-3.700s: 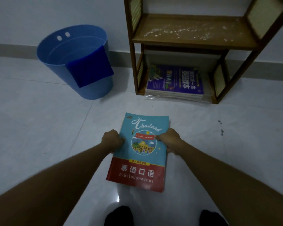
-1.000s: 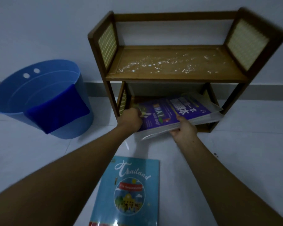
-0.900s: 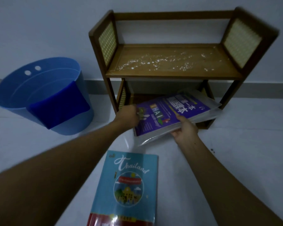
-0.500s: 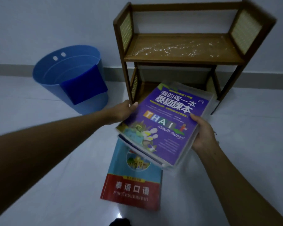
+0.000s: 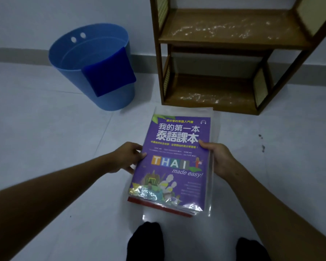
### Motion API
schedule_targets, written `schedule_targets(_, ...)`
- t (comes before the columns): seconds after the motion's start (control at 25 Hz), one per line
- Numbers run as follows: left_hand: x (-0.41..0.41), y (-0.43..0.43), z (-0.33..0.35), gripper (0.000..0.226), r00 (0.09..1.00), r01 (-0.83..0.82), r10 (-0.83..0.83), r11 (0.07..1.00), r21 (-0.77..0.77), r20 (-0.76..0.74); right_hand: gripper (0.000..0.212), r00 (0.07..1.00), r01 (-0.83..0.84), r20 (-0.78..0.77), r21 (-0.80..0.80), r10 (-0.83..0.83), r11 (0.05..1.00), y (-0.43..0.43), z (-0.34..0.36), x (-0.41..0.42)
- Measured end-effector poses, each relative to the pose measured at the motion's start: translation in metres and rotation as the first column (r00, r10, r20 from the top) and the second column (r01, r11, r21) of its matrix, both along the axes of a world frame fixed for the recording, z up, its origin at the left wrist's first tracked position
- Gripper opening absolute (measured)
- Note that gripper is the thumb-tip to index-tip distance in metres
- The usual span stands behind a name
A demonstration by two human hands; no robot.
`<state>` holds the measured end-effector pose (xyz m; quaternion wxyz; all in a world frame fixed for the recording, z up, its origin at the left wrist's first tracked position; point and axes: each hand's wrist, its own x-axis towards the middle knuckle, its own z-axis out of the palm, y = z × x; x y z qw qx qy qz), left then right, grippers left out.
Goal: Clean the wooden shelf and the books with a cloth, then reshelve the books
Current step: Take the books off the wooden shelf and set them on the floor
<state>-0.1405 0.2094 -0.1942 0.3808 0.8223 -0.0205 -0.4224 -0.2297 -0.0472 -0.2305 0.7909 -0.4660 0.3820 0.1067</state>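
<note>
Floor of pale glossy tiles point(image 5: 45, 147) carries everything. Two-tier brown wooden shelf with woven side panels point(image 5: 211, 87) stands against the wall. White dusty specks point(image 5: 215, 29) lie on both boards, so wiping looks not yet done.

Round blue plastic bucket point(image 5: 111, 102) sits left of the shelf, near it. It probably holds rinse water, but I can't confirm.

Purple Thai-language book in a clear plastic sleeve point(image 5: 177, 159) lies just in front of the shelf, flat on a second book with a red bottom edge point(image 5: 158, 204). Stacking them off the shelf likely frees the boards for cleaning.

Dark blue square cloth point(image 5: 108, 72) is draped over the bucket rim, untouched and within reach.

Left hand point(image 5: 127, 159) grips the purple book's left edge, fingers curled round it. Right hand point(image 5: 217, 159) grips the right edge, thumb on the cover. Looks like squaring up the stack. Next step is probably fetching the cloth.
</note>
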Motion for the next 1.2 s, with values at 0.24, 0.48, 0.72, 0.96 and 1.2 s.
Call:
schedule_targets(0.24,-0.007,0.007,-0.019,0.036,0.997,-0.080,0.081,0.996,0.048,-0.011,0.035,0.989,-0.120,-0.098,-0.147,0.107,0.982,0.012,-0.014,0.003)
schedule_targets(0.48,-0.006,0.003,-0.027,0.047,0.995,-0.095,0.089,0.987,0.131,0.051,0.042,0.982,-0.162,-0.144,-0.352,0.118,0.922,0.012,-0.010,0.012)
schedule_targets(0.72,0.006,-0.004,-0.012,0.037,0.932,0.041,-0.182,0.911,0.410,0.312,0.034,0.953,-0.273,-0.280,-0.621,0.117,0.734,0.006,0.012,0.019)
schedule_targets(0.96,0.026,-0.001,0.018,0.026,0.692,-0.017,-0.302,0.901,0.433,0.656,0.047,0.979,-0.159,-0.049,-0.791,0.198,0.591,0.015,0.052,0.048)
schedule_targets(1.2,0.070,0.028,0.062,0.021,0.357,-0.093,-0.192,0.966,0.240,0.914,0.028,0.914,-0.091,0.159,-0.817,0.373,0.570,0.052,0.097,0.102)
